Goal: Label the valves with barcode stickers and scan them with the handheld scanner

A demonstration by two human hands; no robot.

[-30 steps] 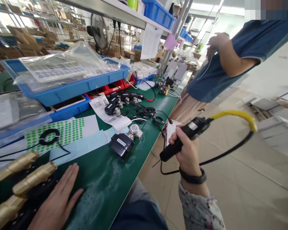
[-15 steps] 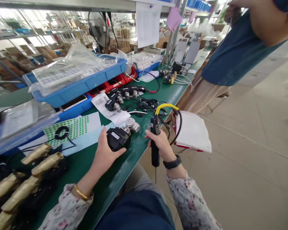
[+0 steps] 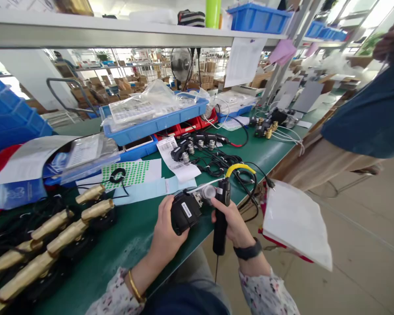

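My left hand (image 3: 166, 234) is wrapped round a black actuator box with a white label (image 3: 183, 212), lifted just off the green bench (image 3: 134, 240); a silver valve fitting (image 3: 207, 192) sticks out of its far end. My right hand (image 3: 231, 223) grips a black electric screwdriver (image 3: 221, 218) upright, bit pointing down, its yellow-sleeved cable (image 3: 239, 168) arching above. The screwdriver body is close beside the valve fitting.
Brass valves on black bases (image 3: 62, 232) lie at the left. Green dot sticker sheets (image 3: 133, 171), black cables (image 3: 216, 159), more actuators (image 3: 184, 151) and blue trays (image 3: 151, 124) sit farther back. A white bag (image 3: 295, 223) hangs off the bench edge. A co-worker in blue (image 3: 367, 118) stands at right.
My left hand went from flat on the bench to the black actuator and picked it up. My right hand brought the screwdriver in from the right, upright beside it.
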